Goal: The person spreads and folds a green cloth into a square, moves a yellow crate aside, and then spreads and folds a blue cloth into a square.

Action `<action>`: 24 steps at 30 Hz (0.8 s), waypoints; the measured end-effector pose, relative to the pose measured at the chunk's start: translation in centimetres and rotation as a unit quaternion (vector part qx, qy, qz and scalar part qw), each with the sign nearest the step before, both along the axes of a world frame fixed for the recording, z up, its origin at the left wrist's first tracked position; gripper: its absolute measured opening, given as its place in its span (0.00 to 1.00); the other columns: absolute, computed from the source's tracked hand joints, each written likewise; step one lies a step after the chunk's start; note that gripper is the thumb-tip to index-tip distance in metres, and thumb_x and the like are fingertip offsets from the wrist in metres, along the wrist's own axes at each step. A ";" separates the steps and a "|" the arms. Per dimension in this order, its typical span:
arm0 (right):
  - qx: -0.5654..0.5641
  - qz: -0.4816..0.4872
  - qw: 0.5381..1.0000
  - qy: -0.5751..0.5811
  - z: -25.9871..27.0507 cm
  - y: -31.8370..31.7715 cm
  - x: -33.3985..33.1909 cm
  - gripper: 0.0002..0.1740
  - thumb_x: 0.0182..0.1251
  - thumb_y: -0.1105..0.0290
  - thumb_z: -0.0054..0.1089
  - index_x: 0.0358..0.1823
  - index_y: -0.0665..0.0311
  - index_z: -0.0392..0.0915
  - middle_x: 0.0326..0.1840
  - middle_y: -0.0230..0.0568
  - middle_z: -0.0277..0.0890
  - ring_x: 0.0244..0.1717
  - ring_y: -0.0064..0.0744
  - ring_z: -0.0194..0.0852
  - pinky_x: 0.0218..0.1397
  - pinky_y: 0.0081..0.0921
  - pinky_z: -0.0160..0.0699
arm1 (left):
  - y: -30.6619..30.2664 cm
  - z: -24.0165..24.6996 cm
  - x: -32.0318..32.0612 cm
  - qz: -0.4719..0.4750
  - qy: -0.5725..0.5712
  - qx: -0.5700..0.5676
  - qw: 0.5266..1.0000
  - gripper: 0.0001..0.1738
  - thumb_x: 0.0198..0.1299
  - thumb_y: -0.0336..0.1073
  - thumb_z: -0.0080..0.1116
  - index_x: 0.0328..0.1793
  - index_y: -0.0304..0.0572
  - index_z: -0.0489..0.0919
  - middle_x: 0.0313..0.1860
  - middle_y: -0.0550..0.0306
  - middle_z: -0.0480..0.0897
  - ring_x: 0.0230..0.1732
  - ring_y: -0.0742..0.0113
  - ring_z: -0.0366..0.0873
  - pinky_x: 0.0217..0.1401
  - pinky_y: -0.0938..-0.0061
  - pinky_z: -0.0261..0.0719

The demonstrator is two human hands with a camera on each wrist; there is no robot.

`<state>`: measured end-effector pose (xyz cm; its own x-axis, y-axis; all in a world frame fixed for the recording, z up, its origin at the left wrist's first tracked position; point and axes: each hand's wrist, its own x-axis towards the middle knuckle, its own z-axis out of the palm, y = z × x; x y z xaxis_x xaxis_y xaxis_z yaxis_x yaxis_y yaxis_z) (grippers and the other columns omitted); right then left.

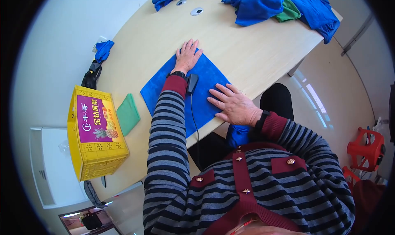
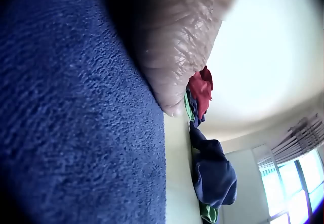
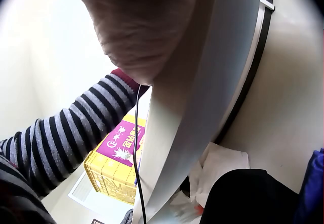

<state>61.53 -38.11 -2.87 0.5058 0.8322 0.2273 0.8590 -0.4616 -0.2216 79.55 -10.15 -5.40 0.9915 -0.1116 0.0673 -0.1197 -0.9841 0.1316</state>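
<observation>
A blue cloth (image 1: 210, 76) with a fuzzy, towel-like surface lies spread flat on the pale table (image 1: 152, 33), one part reaching the front edge. On its far part rests my left hand (image 1: 188, 57), palm down with fingers extended; a black wrist camera (image 1: 192, 84) with a cable sits behind it. My right hand (image 1: 236, 106) lies at the cloth's right side near the table edge, fingers straight and spread over the cloth. The left wrist view shows the blue pile close up beside the hand. In the right wrist view, the right hand (image 3: 142, 27) hides the cloth.
A yellow box (image 1: 98, 152) with a pineapple label stands at the left, beside a folded green cloth (image 1: 128, 113). Blue and green fabrics (image 1: 259, 8) are heaped at the far side. Two eye-like ovals (image 1: 196, 11) lie near them. A red stool (image 1: 366, 148) stands at the right.
</observation>
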 end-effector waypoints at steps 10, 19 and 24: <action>0.017 0.003 1.000 -0.023 0.0 -0.2 -0.3 0.35 0.78 0.43 0.44 0.77 0.56 0.67 0.83 0.42 0.58 0.85 0.47 0.47 0.88 0.47 0.40 | 4.4 0.3 -10.6 0.055 -0.048 0.038 0.997 0.38 0.76 0.62 0.43 0.88 0.64 0.53 0.89 0.53 0.51 0.89 0.49 0.42 0.83 0.34 0.38; -0.003 -0.007 0.999 -0.034 0.0 0.5 -0.5 0.34 0.79 0.44 0.44 0.79 0.53 0.65 0.84 0.42 0.57 0.86 0.47 0.46 0.87 0.47 0.40 | 10.4 -1.0 -12.9 0.141 -0.030 -0.009 0.990 0.38 0.76 0.65 0.40 0.87 0.62 0.56 0.88 0.52 0.52 0.88 0.46 0.44 0.83 0.31 0.38; -0.013 -0.016 0.999 -0.041 0.1 0.6 -0.6 0.34 0.79 0.44 0.44 0.79 0.52 0.65 0.84 0.42 0.57 0.86 0.46 0.46 0.88 0.48 0.40 | 8.7 -0.3 -14.7 0.155 -0.049 -0.006 0.987 0.38 0.76 0.64 0.40 0.87 0.61 0.57 0.88 0.51 0.53 0.88 0.46 0.45 0.83 0.32 0.38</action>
<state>60.91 -37.48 -2.82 0.5120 0.8223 0.2484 0.8590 -0.4931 -0.1380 64.87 -1.49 -5.72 0.9664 0.1975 0.1644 0.1743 -0.9739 0.1454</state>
